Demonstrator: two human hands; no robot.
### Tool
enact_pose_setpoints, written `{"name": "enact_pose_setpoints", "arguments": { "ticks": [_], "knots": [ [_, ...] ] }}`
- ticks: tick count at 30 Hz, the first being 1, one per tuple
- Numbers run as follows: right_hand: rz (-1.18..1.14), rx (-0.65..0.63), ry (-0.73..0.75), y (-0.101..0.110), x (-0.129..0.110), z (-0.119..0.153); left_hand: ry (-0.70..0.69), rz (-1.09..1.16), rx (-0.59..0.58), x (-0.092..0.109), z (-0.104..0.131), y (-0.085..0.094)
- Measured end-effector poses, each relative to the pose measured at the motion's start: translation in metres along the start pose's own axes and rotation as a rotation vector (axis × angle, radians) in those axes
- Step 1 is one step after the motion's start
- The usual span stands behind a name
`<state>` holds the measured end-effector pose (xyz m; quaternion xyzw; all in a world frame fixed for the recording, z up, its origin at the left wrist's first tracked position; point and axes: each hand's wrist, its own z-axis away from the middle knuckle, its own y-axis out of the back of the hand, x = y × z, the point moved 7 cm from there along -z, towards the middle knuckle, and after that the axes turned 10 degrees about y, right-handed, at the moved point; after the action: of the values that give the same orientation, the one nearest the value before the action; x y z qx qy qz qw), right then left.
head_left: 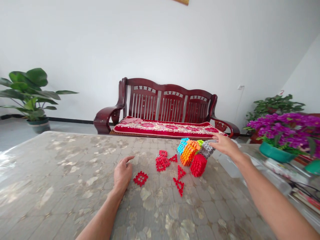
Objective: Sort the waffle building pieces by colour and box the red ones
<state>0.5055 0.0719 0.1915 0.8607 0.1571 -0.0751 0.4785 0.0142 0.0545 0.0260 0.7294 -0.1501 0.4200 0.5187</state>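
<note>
My left hand rests on the table with fingers loosely apart and nothing in them, left of a flat red square piece. My right hand reaches over the far right, fingers apart beside the grey stack; whether they touch it is unclear. Next to that stack are an orange stack, a blue stack, a bit of green and a red stack. Loose red squares and red triangles lie between my hands.
A clear plastic box stands under my right forearm. Purple flowers in a teal pot, with cables and small items, are at the right. Beyond the patterned table stands a wooden bench; a potted plant is at the left.
</note>
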Motion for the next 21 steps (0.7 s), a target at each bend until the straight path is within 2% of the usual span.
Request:
{"name": "enact_pose_setpoints", "arguments": {
  "ticks": [3, 5, 7, 9, 11, 14, 17, 21],
  "knots": [
    [-0.009, 0.051, 0.041, 0.008, -0.027, 0.006, -0.001, -0.016, 0.005, 0.001, 0.000, 0.000],
    [-0.075, 0.132, 0.084, 0.011, -0.055, 0.013, 0.000, -0.026, 0.001, 0.001, 0.000, -0.001],
    [-0.208, 0.152, 0.156, 0.004, -0.088, 0.023, 0.000, -0.031, -0.013, 0.001, 0.000, -0.002],
    [-0.306, 0.041, 0.233, -0.019, -0.123, 0.033, -0.004, -0.031, -0.026, 0.001, 0.001, -0.003],
    [-0.298, -0.145, 0.297, -0.056, -0.153, 0.045, -0.008, -0.031, -0.033, 0.002, 0.002, -0.004],
    [-0.310, -0.360, 0.293, -0.116, -0.176, 0.058, -0.017, -0.032, -0.048, 0.002, 0.002, -0.005],
    [-0.270, -0.448, 0.296, -0.161, -0.185, 0.064, -0.027, -0.043, -0.070, 0.004, 0.003, -0.006],
    [-0.191, -0.476, 0.325, -0.185, -0.196, 0.072, -0.024, -0.066, -0.089, 0.005, 0.003, -0.008]
  ]
}}
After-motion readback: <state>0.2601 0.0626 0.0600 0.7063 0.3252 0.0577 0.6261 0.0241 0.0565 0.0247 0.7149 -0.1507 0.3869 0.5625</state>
